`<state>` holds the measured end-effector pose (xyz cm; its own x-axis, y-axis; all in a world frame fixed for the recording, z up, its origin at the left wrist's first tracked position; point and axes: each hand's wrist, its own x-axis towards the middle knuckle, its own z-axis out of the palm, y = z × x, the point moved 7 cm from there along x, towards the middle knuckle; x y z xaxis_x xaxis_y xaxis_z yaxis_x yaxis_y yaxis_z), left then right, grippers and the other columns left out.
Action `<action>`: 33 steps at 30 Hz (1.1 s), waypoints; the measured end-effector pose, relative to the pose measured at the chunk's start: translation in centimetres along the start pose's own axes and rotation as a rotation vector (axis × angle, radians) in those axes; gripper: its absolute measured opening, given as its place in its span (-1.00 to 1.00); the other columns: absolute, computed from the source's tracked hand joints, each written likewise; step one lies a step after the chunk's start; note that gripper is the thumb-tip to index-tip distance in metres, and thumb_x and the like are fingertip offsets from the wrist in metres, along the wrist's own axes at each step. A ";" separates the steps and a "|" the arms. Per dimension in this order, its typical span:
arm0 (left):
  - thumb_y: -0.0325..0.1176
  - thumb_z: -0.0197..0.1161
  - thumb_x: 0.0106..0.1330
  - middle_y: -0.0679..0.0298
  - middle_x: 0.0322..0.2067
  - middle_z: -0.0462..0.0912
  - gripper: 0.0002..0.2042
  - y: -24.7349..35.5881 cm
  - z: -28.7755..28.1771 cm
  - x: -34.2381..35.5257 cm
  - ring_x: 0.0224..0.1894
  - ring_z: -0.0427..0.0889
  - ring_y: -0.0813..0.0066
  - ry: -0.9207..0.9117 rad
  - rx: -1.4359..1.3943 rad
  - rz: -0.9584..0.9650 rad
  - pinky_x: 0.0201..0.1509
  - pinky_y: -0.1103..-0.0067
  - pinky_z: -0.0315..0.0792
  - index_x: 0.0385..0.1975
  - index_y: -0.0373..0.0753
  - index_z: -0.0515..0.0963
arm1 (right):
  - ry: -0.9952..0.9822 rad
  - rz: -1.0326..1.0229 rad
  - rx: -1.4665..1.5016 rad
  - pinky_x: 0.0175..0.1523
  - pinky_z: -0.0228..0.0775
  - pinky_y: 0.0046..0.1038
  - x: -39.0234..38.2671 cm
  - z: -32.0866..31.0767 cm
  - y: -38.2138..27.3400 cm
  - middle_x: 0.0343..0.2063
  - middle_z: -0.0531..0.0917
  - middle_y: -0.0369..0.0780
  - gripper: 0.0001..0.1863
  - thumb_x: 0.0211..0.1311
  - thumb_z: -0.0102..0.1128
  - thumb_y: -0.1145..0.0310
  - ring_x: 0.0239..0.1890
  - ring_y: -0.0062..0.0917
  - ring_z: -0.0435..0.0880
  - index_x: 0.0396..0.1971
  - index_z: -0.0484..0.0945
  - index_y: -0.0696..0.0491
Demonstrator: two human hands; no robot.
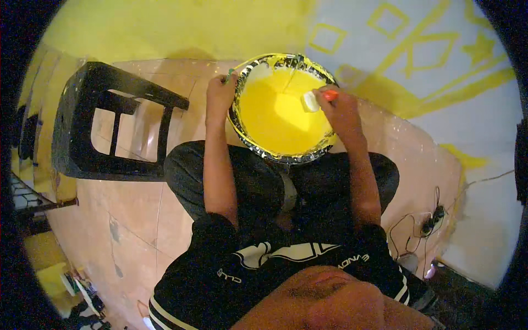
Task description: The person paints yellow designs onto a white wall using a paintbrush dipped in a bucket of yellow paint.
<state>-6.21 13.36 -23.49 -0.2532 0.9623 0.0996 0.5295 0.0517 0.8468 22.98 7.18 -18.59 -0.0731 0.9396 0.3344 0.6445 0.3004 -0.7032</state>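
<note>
A round black bucket (247,144) of bright yellow paint (269,118) stands in front of my crossed legs, its rim streaked with yellow and white. My left hand (221,96) is closed at the bucket's left rim, and a small green piece (230,74) shows at its fingertips; what that piece belongs to is unclear. Over the right side of the paint, my right hand (344,113) grips what looks like a paintbrush (311,102), with an orange-red handle and a white head pointing left. Whether the head touches the paint I cannot tell.
A black plastic stool (80,121) lies on its side at the left on the tiled floor (132,220). Beyond the bucket rises a yellow wall (181,27), with yellow shapes painted on its white part (379,49). Cables and a power strip (434,220) lie at the right.
</note>
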 end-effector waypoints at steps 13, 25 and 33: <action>-0.20 0.18 0.21 0.45 -0.72 0.34 -0.69 -0.2 0.5 -0.3 -0.68 0.24 0.74 -0.154 -0.538 -0.223 -0.64 0.69 0.11 -0.69 -0.25 0.42 | -0.055 0.082 -0.492 -0.40 0.40 -0.18 0.7 3.2 0.0 -0.68 0.54 -0.05 -0.73 0.18 0.05 0.18 -0.57 -0.13 0.56 -0.50 0.51 0.10; -0.24 0.22 0.17 0.37 -0.62 0.49 -0.75 0.4 0.6 -0.2 -0.62 0.39 0.69 -0.178 -0.579 -0.251 -0.56 0.71 0.25 -0.54 -0.33 0.52 | -0.281 0.121 0.184 -0.30 0.42 -0.39 0.6 3.0 0.5 -0.59 0.61 -0.18 -0.79 0.13 0.15 0.27 -0.51 -0.45 0.59 -0.47 0.53 0.13; -0.25 0.20 0.17 0.36 -0.61 0.49 -0.75 1.5 -0.3 -0.8 -0.60 0.37 0.70 -0.081 -0.545 -0.235 -0.53 0.71 0.24 -0.53 -0.35 0.52 | -0.866 0.061 0.293 -0.15 0.38 -0.55 -2.0 5.4 -0.4 -0.47 0.61 -0.30 -0.89 0.12 0.16 0.41 -0.33 -0.66 0.53 -0.44 0.55 0.15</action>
<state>-5.42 12.58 -22.17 -0.2396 0.9599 -0.1452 -0.0308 0.1420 0.9894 18.79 6.05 -22.42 -0.6665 0.7146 -0.2125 0.4558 0.1651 -0.8746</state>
